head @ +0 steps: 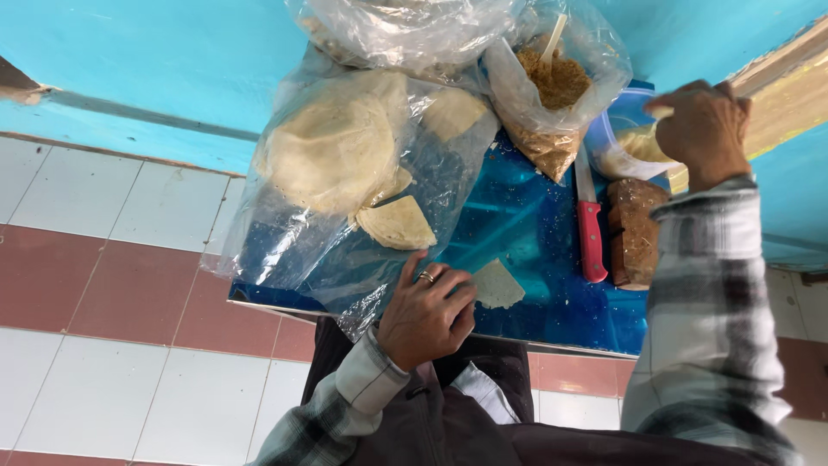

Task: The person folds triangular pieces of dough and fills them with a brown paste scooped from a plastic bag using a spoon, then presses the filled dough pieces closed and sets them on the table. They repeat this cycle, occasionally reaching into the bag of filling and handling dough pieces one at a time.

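Hands first. I see the left hand lying on the blue table, fingers curled, with a ring on one finger. Its fingertips press on a small flat piece of dough wrapper. The right hand is up at the far corner, well apart from the left one. It is closed around something pale inside a clear tub; I cannot tell what it is. A red-handled knife lies between the hands, just beside a brown block. A clear bag of round wrappers sits on the left part of the table, and one cut wrapper lies under its plastic. A bag of brown crumbs stands behind the knife.
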Demonstrator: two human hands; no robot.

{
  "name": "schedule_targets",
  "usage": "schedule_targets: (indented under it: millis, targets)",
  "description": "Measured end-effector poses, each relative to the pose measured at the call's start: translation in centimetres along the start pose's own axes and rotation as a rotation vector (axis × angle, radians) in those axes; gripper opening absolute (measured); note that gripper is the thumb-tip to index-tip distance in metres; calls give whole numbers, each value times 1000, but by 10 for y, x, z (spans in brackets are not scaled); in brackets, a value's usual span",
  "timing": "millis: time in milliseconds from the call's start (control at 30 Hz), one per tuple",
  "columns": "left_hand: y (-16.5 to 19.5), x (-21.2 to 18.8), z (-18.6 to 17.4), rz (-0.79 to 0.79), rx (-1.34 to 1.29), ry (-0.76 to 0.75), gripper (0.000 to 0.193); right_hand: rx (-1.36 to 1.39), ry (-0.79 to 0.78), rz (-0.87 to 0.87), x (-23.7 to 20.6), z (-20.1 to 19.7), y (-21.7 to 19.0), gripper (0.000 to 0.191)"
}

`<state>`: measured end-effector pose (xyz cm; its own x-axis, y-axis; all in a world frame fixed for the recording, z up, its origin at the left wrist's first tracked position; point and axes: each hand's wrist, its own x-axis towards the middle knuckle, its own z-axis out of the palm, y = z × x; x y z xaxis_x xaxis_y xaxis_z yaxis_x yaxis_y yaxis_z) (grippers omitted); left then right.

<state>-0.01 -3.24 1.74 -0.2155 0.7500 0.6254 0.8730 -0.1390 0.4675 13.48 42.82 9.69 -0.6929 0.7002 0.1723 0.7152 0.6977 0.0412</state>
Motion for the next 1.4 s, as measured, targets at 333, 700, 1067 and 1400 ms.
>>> schedule_targets:
  millis: [333,700,1067,1400]
  targets:
    - [-3,-3,2,-19,-29,-25,6,-127,-9,-155,-23,33,36,43]
    - [-3,-2,2,-14,4,-45,7,206,158,-562,-211,-3,-161,66]
    - [-3,-3,3,-15,25,-27,9,-99,309,-473,-256,-4,-173,46]
    - [-2,-2,-1,-27,-52,-22,5,207,427,-423,-45,-37,-94,20]
